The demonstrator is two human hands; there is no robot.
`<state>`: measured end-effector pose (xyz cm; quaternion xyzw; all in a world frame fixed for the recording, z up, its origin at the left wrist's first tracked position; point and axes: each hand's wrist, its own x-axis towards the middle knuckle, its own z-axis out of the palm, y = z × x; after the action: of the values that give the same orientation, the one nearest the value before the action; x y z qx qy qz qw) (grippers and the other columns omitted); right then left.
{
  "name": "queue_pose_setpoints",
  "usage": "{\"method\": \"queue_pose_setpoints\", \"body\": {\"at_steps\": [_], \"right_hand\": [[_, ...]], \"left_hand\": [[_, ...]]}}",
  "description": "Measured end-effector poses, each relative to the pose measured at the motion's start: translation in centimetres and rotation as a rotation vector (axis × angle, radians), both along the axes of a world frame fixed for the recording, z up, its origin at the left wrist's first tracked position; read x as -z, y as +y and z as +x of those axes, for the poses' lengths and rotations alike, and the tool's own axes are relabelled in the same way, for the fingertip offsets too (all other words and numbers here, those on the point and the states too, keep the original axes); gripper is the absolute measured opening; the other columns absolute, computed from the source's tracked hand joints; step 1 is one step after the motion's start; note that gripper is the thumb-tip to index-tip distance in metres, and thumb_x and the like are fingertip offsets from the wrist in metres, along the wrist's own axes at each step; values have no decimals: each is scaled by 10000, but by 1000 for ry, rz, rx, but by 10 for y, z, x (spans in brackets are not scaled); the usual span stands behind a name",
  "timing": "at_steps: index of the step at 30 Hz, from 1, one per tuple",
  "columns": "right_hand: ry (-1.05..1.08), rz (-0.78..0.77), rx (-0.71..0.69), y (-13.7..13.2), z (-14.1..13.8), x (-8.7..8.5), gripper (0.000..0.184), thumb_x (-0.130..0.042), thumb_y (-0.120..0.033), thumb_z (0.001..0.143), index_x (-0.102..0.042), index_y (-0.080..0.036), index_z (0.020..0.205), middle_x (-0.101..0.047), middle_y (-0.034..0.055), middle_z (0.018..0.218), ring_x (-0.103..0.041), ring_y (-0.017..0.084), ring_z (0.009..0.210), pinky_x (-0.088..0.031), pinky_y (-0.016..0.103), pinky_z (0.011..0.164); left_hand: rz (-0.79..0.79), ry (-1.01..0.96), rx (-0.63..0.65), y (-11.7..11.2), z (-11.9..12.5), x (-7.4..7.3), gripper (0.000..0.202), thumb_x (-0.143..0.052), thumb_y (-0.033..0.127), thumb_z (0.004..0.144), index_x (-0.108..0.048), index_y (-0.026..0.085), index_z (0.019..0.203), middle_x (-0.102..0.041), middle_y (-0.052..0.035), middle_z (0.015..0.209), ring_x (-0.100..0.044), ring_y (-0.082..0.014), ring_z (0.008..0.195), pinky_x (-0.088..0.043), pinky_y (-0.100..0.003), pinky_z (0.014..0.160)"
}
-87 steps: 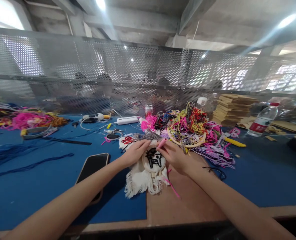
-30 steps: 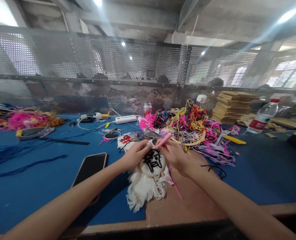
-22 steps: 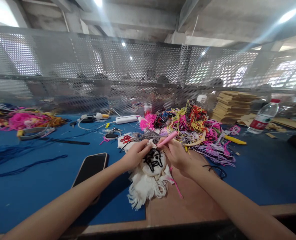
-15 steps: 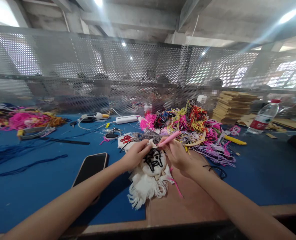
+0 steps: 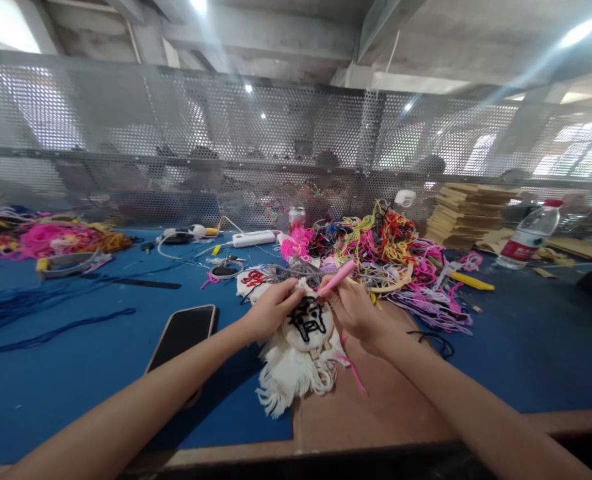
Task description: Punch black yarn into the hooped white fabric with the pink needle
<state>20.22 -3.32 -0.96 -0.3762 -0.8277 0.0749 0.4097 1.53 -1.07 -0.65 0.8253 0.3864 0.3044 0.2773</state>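
Presently the right hand [image 5: 353,307] has its grip closed round a pink pen-shaped tool [image 5: 339,277], and the left hand [image 5: 275,308] pinches the hooped white cloth [image 5: 301,363] at its 11 o'clock edge; over the desk [image 5: 66,380], a phone [image 5: 183,333] sits at 9 o'clock, tangled yarn [image 5: 376,240] at 1.

I watch through one camera worn on the head, high on the near side of the bench [image 5: 376,413] and looking forward and down across it. It is a wide view: the forearms [image 5: 166,380] start at the bottom corners, and the left hand [image 5: 271,311] and right hand [image 5: 355,308] sit close, near the middle. Farther off, I see the perforated metal screen [image 5: 271,127] and, above it, the concrete ceiling [image 5: 276,37].
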Motion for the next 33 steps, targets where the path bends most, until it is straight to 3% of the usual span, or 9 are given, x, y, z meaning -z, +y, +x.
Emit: {"method": "queue_pose_setpoints", "body": {"at_steps": [14, 20, 27, 33], "right_hand": [[-94, 45, -24, -4, -5, -4, 172, -448, -333, 860, -527, -200, 783, -592, 26, 775, -536, 142, 697, -390, 249, 652], [-286, 146, -70, 3, -5, -2, 208, -422, -316, 866, -494, -186, 721, -539, 38, 733, -481, 148, 675, -369, 257, 612], [-88, 120, -4, 2, -5, 2, 152, -455, -296, 863, -557, -191, 824, -626, 34, 808, -564, 141, 745, -403, 242, 688], [-76, 46, 44, 6, -3, 4, 186, -422, -306, 873, -563, -187, 894, -635, 47, 863, -586, 172, 794, -418, 263, 718]], "left_hand": [[30, -2, -7, -1, 1, 1, 266, -336, 340, 860, -435, 173, 677, -425, 25, 634, -387, -124, 610, -280, -241, 551], [23, 22, -51, -2, 2, -1, 271, -338, 330, 855, -408, 177, 643, -367, 41, 580, -345, -117, 564, -261, -244, 531], [56, -33, -50, 5, -1, 0, 264, -344, 337, 858, -483, 162, 718, -458, 16, 648, -408, -128, 632, -316, -245, 578], [15, -74, -55, 4, -2, 2, 263, -440, 398, 811, -517, 151, 762, -488, 19, 652, -432, -121, 606, -333, -229, 548]]}}
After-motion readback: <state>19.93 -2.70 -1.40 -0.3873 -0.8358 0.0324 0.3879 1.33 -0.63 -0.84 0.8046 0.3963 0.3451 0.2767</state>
